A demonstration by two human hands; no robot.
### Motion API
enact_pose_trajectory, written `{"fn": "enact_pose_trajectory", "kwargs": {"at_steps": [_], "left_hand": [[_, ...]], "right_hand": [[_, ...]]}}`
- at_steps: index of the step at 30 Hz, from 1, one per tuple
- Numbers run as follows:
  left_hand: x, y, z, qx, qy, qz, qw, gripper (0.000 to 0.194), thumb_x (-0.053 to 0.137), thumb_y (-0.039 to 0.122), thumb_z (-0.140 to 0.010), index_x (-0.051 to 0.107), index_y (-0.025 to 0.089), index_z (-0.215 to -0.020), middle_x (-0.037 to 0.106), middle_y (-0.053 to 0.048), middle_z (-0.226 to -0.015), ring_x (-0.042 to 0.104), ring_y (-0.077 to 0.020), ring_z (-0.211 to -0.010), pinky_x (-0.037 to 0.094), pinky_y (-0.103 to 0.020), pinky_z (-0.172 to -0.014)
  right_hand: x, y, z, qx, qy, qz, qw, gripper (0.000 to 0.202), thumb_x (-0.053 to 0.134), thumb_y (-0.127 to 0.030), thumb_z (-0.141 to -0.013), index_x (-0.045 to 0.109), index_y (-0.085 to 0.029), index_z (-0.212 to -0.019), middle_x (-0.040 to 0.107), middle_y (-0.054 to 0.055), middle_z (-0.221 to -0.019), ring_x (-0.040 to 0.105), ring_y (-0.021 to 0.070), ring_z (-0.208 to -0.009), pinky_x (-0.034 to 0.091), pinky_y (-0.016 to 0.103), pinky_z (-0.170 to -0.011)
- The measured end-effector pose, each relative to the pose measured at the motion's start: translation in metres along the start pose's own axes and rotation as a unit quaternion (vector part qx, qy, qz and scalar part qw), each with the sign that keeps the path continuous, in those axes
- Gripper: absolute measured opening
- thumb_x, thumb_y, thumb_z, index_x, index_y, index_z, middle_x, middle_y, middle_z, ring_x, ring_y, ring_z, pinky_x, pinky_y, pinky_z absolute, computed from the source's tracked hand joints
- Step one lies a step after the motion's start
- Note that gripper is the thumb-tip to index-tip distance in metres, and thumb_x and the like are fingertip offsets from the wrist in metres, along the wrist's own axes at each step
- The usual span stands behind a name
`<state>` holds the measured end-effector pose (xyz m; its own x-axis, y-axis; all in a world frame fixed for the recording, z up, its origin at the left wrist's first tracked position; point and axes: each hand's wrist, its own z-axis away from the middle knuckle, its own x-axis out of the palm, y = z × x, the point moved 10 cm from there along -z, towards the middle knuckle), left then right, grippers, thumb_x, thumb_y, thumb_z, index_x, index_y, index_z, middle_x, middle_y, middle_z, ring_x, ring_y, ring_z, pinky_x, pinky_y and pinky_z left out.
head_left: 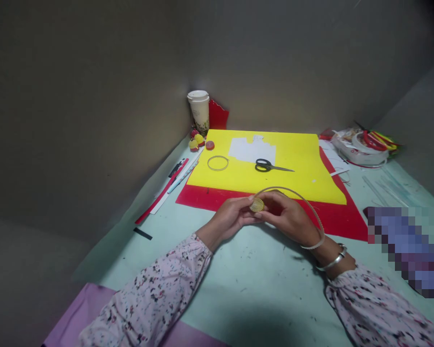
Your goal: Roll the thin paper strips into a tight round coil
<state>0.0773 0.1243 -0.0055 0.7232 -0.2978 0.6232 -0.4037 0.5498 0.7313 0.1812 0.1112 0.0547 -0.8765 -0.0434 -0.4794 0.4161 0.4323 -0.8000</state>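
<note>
A small round yellow coil (256, 205) with a ridged face sits between my two hands above the near edge of the red sheet. My left hand (235, 214) is closed, its thumb and fingers pinching the coil from the left. From the right, my right hand (284, 214) is closed at the coil's edge, fingers bent round it. A thin, pale ribbed strip (313, 205) arches from the coil over my right hand, and its end hangs by the wrist. The exact grip of the right fingertips is partly hidden.
Black-handled scissors (265, 166) and a thin ring (218, 163) lie on a yellow sheet (292, 185) over a red sheet (198, 198). A lidded paper cup (199, 111) stands behind small red-and-yellow pieces (194, 145). Strips (162, 190) lie left; a plastic bag (361, 154) sits right.
</note>
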Motion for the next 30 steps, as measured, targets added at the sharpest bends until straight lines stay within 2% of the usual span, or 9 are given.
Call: {"fn": "enact_pose_trajectory", "kwargs": {"at_steps": [12,21,25,30], "left_hand": [[-0.0010,0.0009,0.0012,0.007,-0.008,-0.021,1.000,0.021,0.059,0.019,-0.094,0.073,0.005,-0.102,0.073,-0.019,-0.100,0.072,-0.0197,-0.086,0.059,-0.034,-0.085],[0.0005,0.0048,0.0010,0.026,0.007,-0.004,1.000,0.020,0.060,0.020,-0.094,0.071,0.005,-0.100,0.073,-0.018,-0.098,0.072,-0.0202,-0.087,0.058,-0.032,-0.084],[0.0023,0.0049,0.0014,0.027,-0.003,-0.012,1.000,0.019,0.060,0.020,-0.094,0.071,0.005,-0.099,0.073,-0.018,-0.098,0.072,-0.0203,-0.087,0.057,-0.033,-0.087],[0.0001,0.0029,0.0008,0.015,-0.006,-0.009,1.000,0.020,0.061,0.020,-0.092,0.072,0.005,-0.101,0.073,-0.018,-0.099,0.072,-0.0197,-0.085,0.059,-0.033,-0.084]], "right_hand": [[0.0027,0.0014,0.0005,0.003,-0.017,-0.003,1.000,0.032,0.072,-0.036,-0.086,0.066,-0.028,-0.116,0.071,0.007,-0.115,0.067,0.0244,-0.107,0.055,0.042,-0.092],[0.0013,-0.0010,0.0009,-0.003,0.033,-0.034,0.999,0.038,0.077,-0.034,-0.081,0.062,-0.024,-0.114,0.070,0.008,-0.112,0.067,0.0240,-0.102,0.057,0.041,-0.089],[0.0010,-0.0006,0.0005,0.007,0.023,-0.031,0.999,0.029,0.075,-0.033,-0.083,0.065,-0.024,-0.109,0.070,0.007,-0.108,0.068,0.0229,-0.097,0.057,0.039,-0.086],[0.0041,0.0069,0.0018,0.035,0.001,-0.062,0.998,0.032,0.074,-0.033,-0.084,0.066,-0.025,-0.114,0.071,0.006,-0.114,0.067,0.0232,-0.103,0.055,0.039,-0.089]]}}
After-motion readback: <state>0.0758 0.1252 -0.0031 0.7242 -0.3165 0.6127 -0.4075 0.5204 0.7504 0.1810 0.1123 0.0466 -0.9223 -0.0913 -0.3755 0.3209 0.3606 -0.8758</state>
